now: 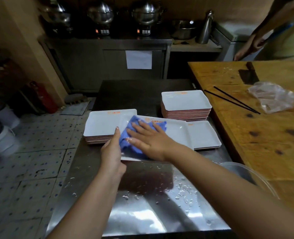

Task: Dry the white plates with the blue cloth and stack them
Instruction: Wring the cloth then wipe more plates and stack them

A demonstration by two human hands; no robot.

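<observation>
A white rectangular plate [175, 131] is held tilted above the wet steel table [142, 209]. My left hand [112, 152] grips its near-left edge. My right hand [148, 138] lies flat, fingers spread, pressing the blue cloth [125, 135] onto the plate's face. Left of it stands a stack of white plates [101, 125]. A taller stack [185, 102] stands at the back right. A low stack [204, 135] lies just right of the held plate, partly hidden by it.
A wooden table [263, 135] on the right holds a cleaver [248, 75], black chopsticks [232, 100] and a plastic bag [272, 97]. Another person's hand [251, 45] is at the far right. A clear bowl's rim [246, 171] shows near my right arm. White buckets [1, 140] stand on the tiled floor.
</observation>
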